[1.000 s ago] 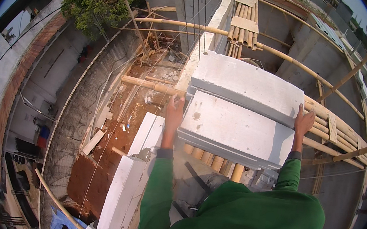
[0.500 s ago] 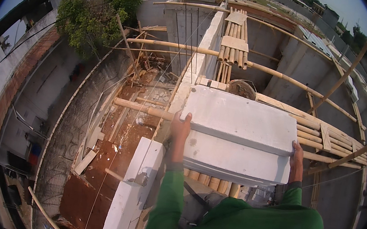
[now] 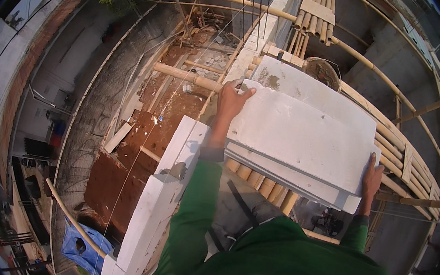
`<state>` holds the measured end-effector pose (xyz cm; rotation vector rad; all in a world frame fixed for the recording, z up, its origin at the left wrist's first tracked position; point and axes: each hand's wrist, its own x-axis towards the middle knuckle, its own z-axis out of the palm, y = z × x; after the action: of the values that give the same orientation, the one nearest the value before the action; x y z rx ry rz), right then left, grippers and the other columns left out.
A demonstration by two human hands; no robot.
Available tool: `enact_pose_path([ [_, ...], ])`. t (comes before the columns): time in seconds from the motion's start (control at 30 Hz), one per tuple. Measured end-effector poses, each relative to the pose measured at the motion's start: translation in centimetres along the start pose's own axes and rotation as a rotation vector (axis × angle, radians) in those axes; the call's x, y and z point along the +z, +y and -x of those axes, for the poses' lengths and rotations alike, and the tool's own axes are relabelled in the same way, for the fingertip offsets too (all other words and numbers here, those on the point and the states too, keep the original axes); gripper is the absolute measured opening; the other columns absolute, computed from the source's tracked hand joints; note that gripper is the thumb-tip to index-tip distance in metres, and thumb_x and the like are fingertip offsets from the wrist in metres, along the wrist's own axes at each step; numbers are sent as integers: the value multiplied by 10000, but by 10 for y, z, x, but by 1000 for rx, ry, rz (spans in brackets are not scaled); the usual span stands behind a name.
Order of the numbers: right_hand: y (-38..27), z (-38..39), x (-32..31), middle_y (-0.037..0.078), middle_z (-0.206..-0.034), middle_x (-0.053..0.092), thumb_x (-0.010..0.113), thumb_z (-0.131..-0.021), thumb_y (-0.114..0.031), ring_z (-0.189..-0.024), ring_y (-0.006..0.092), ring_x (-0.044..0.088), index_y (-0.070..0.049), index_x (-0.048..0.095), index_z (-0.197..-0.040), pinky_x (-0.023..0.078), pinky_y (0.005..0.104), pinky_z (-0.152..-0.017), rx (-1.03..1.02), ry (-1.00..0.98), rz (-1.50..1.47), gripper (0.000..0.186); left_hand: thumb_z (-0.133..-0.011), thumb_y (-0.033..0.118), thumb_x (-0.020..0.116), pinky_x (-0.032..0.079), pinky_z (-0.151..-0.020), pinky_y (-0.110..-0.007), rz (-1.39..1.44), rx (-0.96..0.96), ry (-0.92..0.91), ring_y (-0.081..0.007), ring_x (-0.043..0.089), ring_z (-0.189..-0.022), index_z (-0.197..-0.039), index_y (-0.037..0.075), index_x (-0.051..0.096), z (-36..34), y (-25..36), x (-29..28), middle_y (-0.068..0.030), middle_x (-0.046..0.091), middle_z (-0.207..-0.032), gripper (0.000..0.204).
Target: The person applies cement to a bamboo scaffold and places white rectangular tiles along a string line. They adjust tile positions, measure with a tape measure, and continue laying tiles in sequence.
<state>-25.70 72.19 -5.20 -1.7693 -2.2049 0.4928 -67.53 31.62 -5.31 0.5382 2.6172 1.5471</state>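
A white lightweight concrete block (image 3: 301, 136) lies across the top of a stack, gripped at its two ends by my hands. My left hand (image 3: 230, 103) is closed on its far left corner, thumb on the upper face. The right end is clasped by my right hand (image 3: 371, 182), fingers along the edge. Behind the gripped block, another white block (image 3: 317, 94) shows a grey mortar smear on its top. Edges of lower blocks (image 3: 276, 171) stick out beneath on the near side. Whether the gripped block rests fully on them I cannot tell.
Bamboo poles (image 3: 266, 186) support the stack, and more bamboo (image 3: 408, 153) runs off to the right. A round bucket (image 3: 322, 70) stands behind the blocks. Left of me rises a white block wall (image 3: 162, 196) with a taut string (image 3: 142, 153) beside it, above red soil (image 3: 111, 185) far below.
The gripped block has come toward me over the nearer blocks, uncovering the mortar-smeared block behind. Both hands have stayed on its ends. The view has tilted downward.
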Motion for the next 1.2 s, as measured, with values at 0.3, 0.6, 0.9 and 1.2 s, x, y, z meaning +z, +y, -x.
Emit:
enact_pose_path([
  [0.3,-11,13,-5,376,-1273,632,421,-956,-834,-1224,521,608,78,556,-1260,447,551,-1041,-8,-17,-54,971,-954,239,735,539,-850,-453,-132,22,252,-416,715,-964,-1004,-47,770,1,5,19,-249,747,-997,292],
  [0.6,-21,22,-10,380,-1313,625,446,-951,-819,-1275,528,595,58,533,-1314,442,544,-1072,61,-49,-23,954,-996,193,695,544,-859,-455,-21,-28,192,-425,717,-896,-1001,-80,763,1,6,10,-256,754,-923,281],
  [0.9,-19,19,-8,343,-1251,654,435,-964,-812,-1204,504,629,61,552,-1259,462,550,-1037,33,-35,-13,928,-889,265,855,550,-903,-388,89,-73,125,-281,713,-993,-1217,-62,740,96,-1,-25,-193,742,-1088,477],
  [1.2,-8,4,2,362,-1339,626,456,-931,-837,-1253,495,613,117,518,-1392,445,530,-1079,24,-47,-26,1062,-943,359,796,595,-785,-362,257,-650,260,-269,774,-868,-1225,-69,716,202,7,-27,-198,783,-940,519],
])
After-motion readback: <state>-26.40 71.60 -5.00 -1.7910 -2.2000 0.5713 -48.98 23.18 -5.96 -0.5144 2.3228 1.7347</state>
